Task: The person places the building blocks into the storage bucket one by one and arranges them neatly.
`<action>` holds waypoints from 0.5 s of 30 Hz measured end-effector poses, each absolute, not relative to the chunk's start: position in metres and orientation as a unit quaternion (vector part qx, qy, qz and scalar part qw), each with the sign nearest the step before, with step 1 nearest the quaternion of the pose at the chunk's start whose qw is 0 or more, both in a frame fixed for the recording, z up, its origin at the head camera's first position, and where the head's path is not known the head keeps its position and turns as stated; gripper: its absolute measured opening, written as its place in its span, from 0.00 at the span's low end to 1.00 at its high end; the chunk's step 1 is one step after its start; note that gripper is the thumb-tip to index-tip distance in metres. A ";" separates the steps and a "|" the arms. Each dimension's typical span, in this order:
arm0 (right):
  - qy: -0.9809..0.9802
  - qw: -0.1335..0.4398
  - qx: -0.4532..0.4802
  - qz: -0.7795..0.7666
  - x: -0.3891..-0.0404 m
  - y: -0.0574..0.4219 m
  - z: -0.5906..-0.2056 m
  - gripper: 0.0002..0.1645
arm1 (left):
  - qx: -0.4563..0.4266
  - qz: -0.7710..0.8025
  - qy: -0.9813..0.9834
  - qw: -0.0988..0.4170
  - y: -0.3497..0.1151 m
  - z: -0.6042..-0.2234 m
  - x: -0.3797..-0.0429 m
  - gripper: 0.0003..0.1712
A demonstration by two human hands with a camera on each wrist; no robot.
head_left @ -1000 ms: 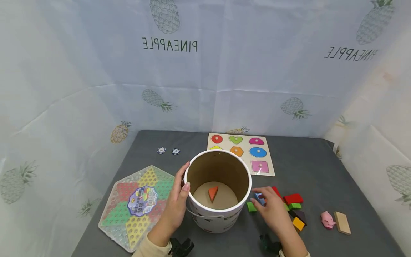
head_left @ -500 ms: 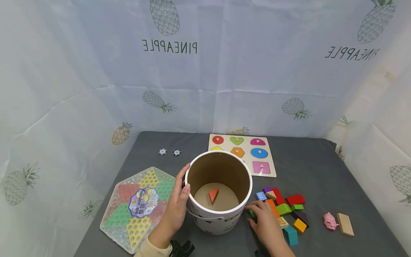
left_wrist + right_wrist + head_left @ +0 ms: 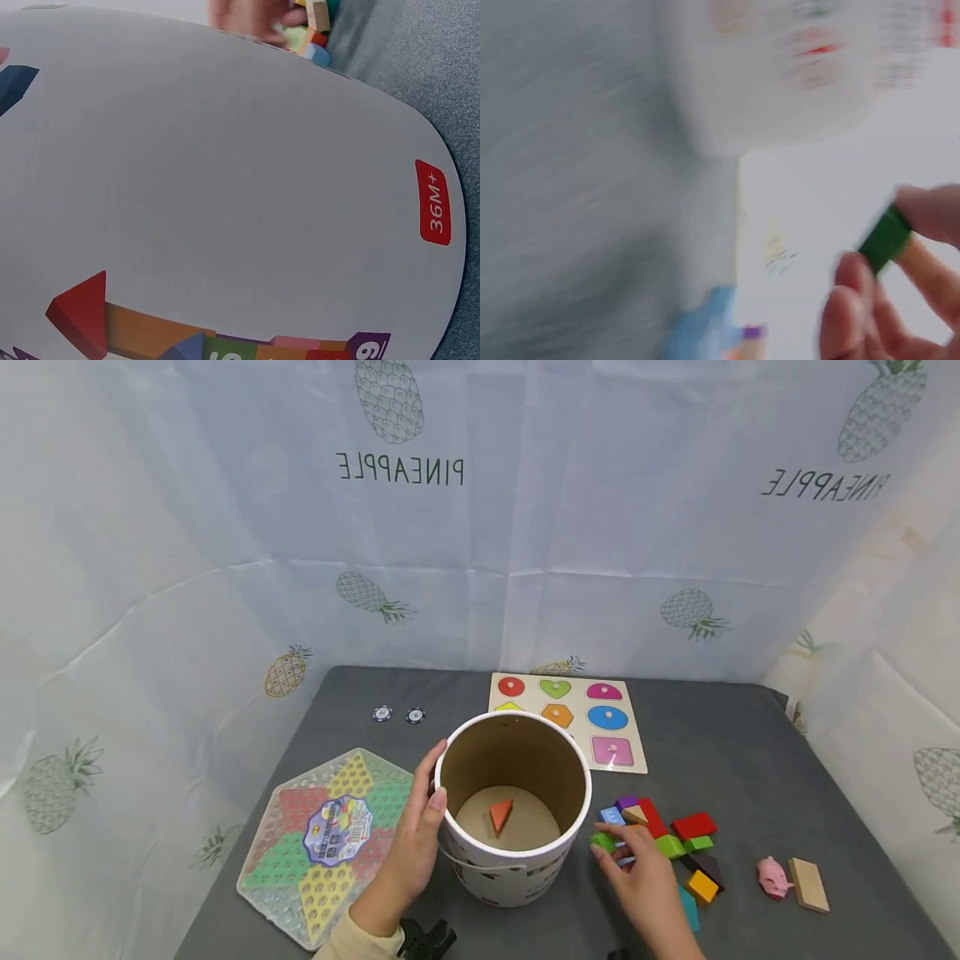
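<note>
A white bucket [image 3: 504, 878] stands on the table with one orange-red triangular block [image 3: 500, 816] on its floor. My left hand [image 3: 411, 835] grips the bucket's left side, thumb by the rim; the left wrist view is filled by the bucket's printed wall [image 3: 240, 187]. Beside the bucket's right side, my right hand [image 3: 641, 872] pinches a green block [image 3: 602, 842] between thumb and fingers. In the right wrist view that green block [image 3: 885, 238] is seen between the fingertips, somewhat blurred. Behind the right hand lies a pile of coloured blocks, including a red block [image 3: 693, 827] and a yellow block [image 3: 702, 887].
A hexagonal star-patterned game board [image 3: 277, 810] lies left of the bucket. Behind the bucket is a shape puzzle board [image 3: 630, 752]. Two poker chips [image 3: 416, 716] lie at the back left. A pink toy pig [image 3: 772, 877] and a wooden block [image 3: 808, 885] are at the right.
My right hand has gone down to the green block beside the bucket, taken hold of it and lifted it. The left hand keeps its grip on the bucket.
</note>
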State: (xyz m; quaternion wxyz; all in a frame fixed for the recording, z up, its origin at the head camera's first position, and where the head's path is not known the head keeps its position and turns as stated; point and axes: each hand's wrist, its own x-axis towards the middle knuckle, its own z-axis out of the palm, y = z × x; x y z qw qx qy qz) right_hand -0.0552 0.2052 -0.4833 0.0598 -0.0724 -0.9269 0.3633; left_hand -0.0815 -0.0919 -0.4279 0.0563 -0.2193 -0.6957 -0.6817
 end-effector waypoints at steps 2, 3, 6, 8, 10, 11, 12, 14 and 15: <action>-0.895 0.115 -0.083 0.423 -0.055 0.204 -0.466 0.21 | -0.220 -0.681 -0.696 0.059 -0.092 -0.428 -0.081 0.30; -0.878 0.144 -0.084 0.448 -0.055 0.203 -0.456 0.21 | -0.221 -0.680 -0.696 0.061 -0.092 -0.428 -0.082 0.30; -0.833 0.222 -0.061 0.503 -0.057 0.200 -0.424 0.23 | -0.222 -0.677 -0.698 0.066 -0.092 -0.428 -0.082 0.30; -0.814 0.255 -0.020 0.522 -0.058 0.197 -0.404 0.25 | -0.221 -0.675 -0.700 0.067 -0.092 -0.428 -0.082 0.30; -0.803 0.268 0.036 0.532 -0.060 0.192 -0.386 0.27 | -0.220 -0.675 -0.702 0.066 -0.092 -0.428 -0.082 0.30; -0.801 0.265 0.066 0.532 -0.061 0.188 -0.379 0.28 | -0.220 -0.675 -0.702 0.065 -0.092 -0.429 -0.082 0.30; -0.801 0.258 0.096 0.531 -0.063 0.183 -0.372 0.28 | -0.220 -0.674 -0.702 0.066 -0.092 -0.429 -0.082 0.30; -0.806 0.238 0.150 0.521 -0.067 0.172 -0.362 0.28 | -0.222 -0.674 -0.701 0.067 -0.091 -0.429 -0.082 0.30; -0.811 0.227 0.174 0.510 -0.069 0.167 -0.358 0.28 | -0.222 -0.674 -0.701 0.069 -0.091 -0.429 -0.082 0.30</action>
